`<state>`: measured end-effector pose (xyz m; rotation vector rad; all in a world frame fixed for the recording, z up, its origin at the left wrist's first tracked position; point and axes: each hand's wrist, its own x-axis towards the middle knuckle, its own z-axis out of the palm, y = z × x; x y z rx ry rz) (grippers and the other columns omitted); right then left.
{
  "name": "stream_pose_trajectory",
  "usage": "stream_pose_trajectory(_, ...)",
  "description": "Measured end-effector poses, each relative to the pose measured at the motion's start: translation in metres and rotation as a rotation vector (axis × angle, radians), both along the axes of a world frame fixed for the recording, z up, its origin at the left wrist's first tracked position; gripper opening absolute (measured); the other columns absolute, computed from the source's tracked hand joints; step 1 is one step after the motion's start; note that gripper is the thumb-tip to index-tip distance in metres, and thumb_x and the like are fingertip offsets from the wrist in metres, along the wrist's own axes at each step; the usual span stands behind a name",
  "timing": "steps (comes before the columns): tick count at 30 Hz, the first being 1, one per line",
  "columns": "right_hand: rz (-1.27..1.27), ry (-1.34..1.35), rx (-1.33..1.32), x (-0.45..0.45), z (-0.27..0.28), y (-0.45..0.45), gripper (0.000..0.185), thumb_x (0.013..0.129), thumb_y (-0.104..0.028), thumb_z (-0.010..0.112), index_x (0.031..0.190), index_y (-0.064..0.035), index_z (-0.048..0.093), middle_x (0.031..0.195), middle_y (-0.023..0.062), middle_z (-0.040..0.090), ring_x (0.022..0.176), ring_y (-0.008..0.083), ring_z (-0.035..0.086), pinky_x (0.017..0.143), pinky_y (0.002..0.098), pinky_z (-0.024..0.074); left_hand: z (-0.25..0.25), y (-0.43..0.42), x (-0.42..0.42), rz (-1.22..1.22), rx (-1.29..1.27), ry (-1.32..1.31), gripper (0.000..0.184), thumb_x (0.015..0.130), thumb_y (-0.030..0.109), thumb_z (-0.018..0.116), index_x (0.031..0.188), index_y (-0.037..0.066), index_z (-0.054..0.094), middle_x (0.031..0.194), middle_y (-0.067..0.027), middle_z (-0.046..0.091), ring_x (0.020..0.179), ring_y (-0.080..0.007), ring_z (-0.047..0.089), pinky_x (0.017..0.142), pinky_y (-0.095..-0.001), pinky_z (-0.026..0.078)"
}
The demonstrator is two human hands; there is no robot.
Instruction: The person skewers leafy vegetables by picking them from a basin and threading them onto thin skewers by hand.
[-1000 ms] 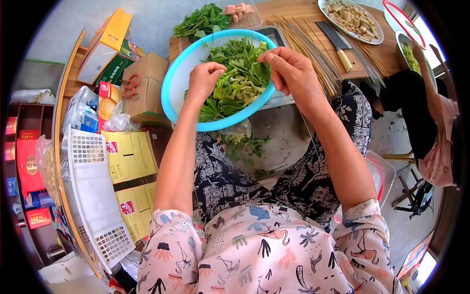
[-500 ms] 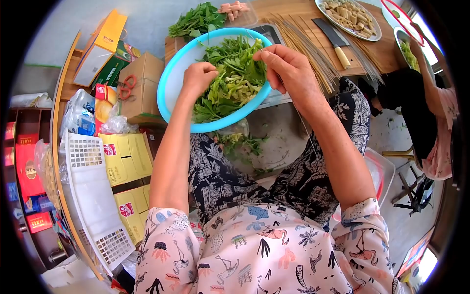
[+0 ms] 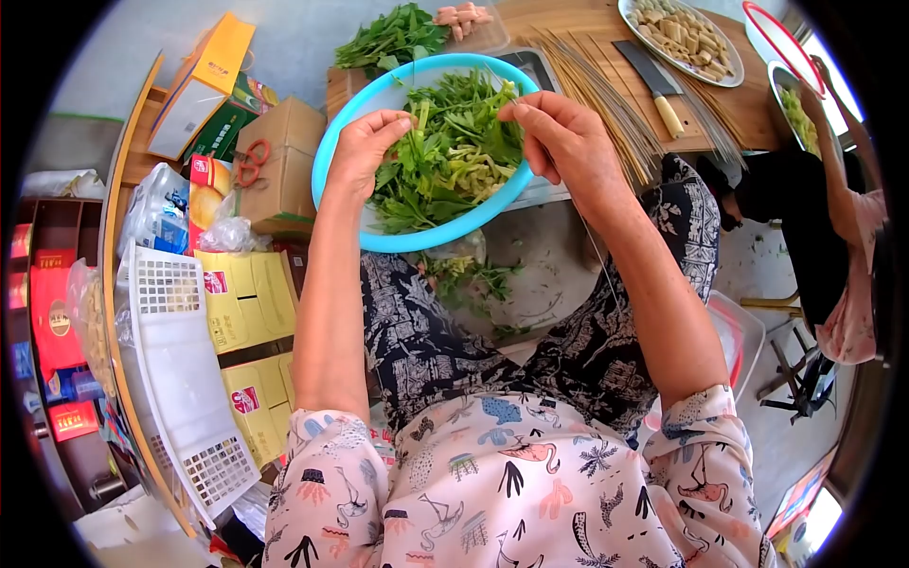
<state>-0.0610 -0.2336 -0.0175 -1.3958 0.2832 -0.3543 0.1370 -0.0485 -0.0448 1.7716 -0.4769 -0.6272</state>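
A blue-rimmed basin (image 3: 327,180) holds a heap of leafy greens (image 3: 445,161). Over its left side is my left hand (image 3: 365,150), thumb and forefinger pinched together beside the leaves; whatever lies between them is too small to make out. My right hand (image 3: 566,142), above the basin's right rim, grips a thin skewer (image 3: 597,251) that slants down toward my lap. A bit of green shows at its fingertips. Below the basin, loose leafy stems (image 3: 473,276) lie in a container between my knees.
On the wooden table (image 3: 559,21) are skewers (image 3: 592,90), a cleaver (image 3: 653,80), an oval plate of cut pieces (image 3: 686,43), pink pieces (image 3: 464,19) and more greens (image 3: 393,40). Cartons (image 3: 284,156) and a white basket (image 3: 180,369) stand left. Another person (image 3: 814,208) sits at right.
My left hand has turned and its fingers now reach out in a pinch at the greens, slightly higher and further left than a second ago. My right hand has hardly moved.
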Motion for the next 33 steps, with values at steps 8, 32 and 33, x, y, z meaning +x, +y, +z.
stream_pose_trajectory(8, -0.006, 0.010, -0.007, -0.002, 0.002, 0.000, 0.024, 0.097, -0.022, 0.049, 0.096, -0.0029, 0.063, 0.052, -0.0043, 0.045, 0.043, 0.0029, 0.034, 0.041, 0.0193, 0.0264, 0.002, 0.002, -0.002, -0.038, -0.127, 0.126, 0.009, 0.089, 0.017, 0.061, 0.090, 0.008, 0.063, 0.099, -0.0026, 0.068, 0.078, -0.0047, 0.052, 0.068, -0.0231, 0.041)
stream_pose_trajectory(32, 0.148, 0.005, -0.052, -0.003, 0.000, 0.011, 0.021, 0.095, -0.019, 0.052, 0.090, -0.0023, 0.063, 0.053, -0.0021, 0.050, 0.046, 0.0042, 0.044, 0.043, 0.0220, 0.0314, 0.021, -0.026, -0.056, -0.004, -0.520, 0.424, 0.016, 0.087, 0.010, 0.064, 0.100, 0.002, 0.061, 0.088, -0.0071, 0.062, 0.070, -0.0122, 0.054, 0.062, -0.0254, 0.044)
stream_pose_trajectory(33, 0.168, 0.011, -0.053, -0.003, 0.000, 0.011, 0.020, 0.095, -0.018, 0.052, 0.090, -0.0020, 0.062, 0.054, -0.0019, 0.050, 0.047, 0.0044, 0.044, 0.043, 0.0221, 0.0320, 0.023, -0.028, -0.059, 0.008, -0.515, 0.419, 0.016, 0.087, 0.010, 0.065, 0.100, 0.002, 0.061, 0.088, -0.0067, 0.062, 0.070, -0.0121, 0.054, 0.062, -0.0253, 0.043)
